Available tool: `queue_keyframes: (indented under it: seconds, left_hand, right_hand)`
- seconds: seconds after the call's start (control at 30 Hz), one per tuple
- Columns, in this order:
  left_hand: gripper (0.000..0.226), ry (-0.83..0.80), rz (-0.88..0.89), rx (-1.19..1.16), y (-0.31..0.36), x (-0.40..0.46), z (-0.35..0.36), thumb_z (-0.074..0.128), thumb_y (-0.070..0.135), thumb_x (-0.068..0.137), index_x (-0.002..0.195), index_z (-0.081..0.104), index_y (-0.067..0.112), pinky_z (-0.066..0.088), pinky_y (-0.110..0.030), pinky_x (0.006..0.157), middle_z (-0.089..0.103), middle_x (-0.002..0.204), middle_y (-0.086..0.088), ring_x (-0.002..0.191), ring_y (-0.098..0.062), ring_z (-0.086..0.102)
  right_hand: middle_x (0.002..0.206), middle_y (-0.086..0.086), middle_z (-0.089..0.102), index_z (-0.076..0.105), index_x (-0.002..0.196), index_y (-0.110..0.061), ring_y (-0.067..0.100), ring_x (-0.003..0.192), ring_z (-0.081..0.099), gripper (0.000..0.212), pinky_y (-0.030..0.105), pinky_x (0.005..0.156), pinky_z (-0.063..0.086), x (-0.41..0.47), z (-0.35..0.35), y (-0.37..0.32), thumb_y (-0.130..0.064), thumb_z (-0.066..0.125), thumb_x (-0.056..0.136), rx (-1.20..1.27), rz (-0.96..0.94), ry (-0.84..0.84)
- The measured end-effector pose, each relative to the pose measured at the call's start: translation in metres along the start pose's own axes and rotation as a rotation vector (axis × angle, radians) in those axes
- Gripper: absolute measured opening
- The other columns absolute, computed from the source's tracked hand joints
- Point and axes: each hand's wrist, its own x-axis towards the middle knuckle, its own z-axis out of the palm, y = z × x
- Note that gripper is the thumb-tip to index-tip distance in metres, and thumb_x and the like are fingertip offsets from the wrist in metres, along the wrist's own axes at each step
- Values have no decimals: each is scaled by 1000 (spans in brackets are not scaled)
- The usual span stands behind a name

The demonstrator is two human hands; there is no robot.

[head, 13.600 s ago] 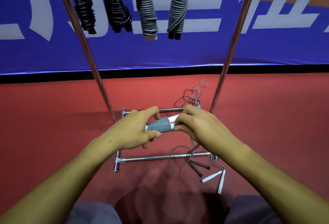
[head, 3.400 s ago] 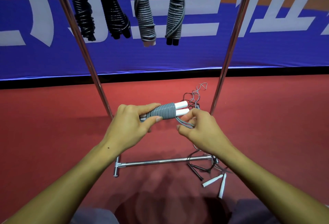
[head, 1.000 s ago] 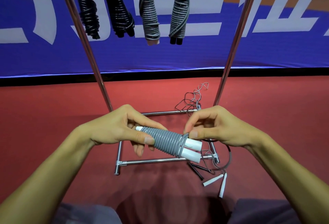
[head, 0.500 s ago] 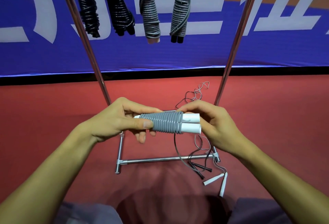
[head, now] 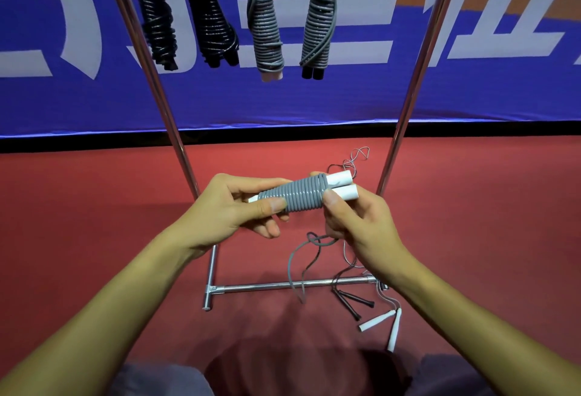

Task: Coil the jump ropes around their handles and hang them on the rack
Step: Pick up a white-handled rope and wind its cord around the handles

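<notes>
A grey jump rope (head: 298, 196) is wound in tight turns round its two white handles, held level in front of me. My left hand (head: 232, 207) grips the left end, thumb pressed on the coil. My right hand (head: 355, 219) pinches the rope at the right edge of the coil, thumb on the last turn. A loose grey tail (head: 295, 266) hangs below my right hand. Several coiled ropes hang from the rack (head: 408, 103) above: two black (head: 188, 18), one grey with white handles (head: 267, 24), one grey with black handles (head: 317, 21).
On the red floor by the rack's base bar (head: 283, 285) lie a loose rope with black handles (head: 355, 301) and another with white handles (head: 383, 323), their cords tangled toward the right upright. A blue banner stands behind the rack.
The coil has tilted so its right end points up. My right hand has moved under the handle ends and now pinches the last turn, with the loose tail looping below it.
</notes>
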Motion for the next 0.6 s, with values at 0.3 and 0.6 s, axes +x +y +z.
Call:
queue_keyframes:
  seconds: [0.3, 0.6]
  left_hand:
    - [37, 113, 97, 72, -16, 6, 16, 75, 3, 92, 124, 73, 21, 63, -29, 66, 79, 83, -4, 64, -24, 75]
    - [33, 210, 111, 108, -23, 12, 16, 76, 6, 94, 120, 76, 26, 65, -39, 71, 82, 95, -5, 66, -26, 77]
  right_hand:
    - [58, -6, 25, 51, 73, -18, 12, 51, 17, 31, 31, 49, 10, 5, 4, 3, -35, 70, 91, 142, 189, 173]
    - [82, 12, 66, 67, 98, -8, 12, 51, 45, 1, 21, 45, 24, 16, -15, -5, -8, 68, 96, 117, 314, 38]
